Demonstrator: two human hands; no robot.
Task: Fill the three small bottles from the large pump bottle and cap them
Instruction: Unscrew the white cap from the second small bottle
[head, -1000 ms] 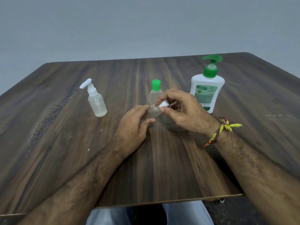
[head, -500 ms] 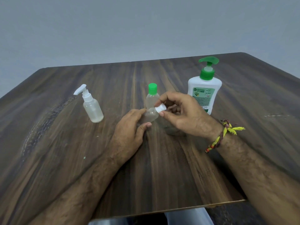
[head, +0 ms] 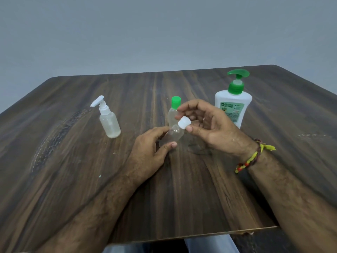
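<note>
1. Dark wood-grain table (head: 182, 198), grey wall behind; the person's two forearms reach in from the near edge.
2. Left hand (head: 151, 148): fingers and thumb curled round a small clear bottle (head: 174, 135), held tilted just above the tabletop at centre, neck pointing up toward the right hand.
3. White cap (head: 184, 123) sits at the neck of that bottle; whether it is fully seated cannot be told.
4. Right hand (head: 211, 128): thumb tip touches the cap from below, forefinger arched above it; the other fingers are loosely curled, palm turned toward the camera. Whether the forefinger touches the cap is unclear.
5. Green-capped bottle (head: 174, 111) stands upright just behind the held bottle, partly hidden by the right forefinger.
6. Spray bottle (head: 109, 121), white pump top, stands upright to the left, well apart from the hands; pale liquid shows in its lower part.
7. Pump bottle (head: 234, 105), white body with green pump and label, stands upright at right, just behind the right hand.
8. Braided thread band (head: 255, 156), yellow and dark, on the right wrist.
</note>
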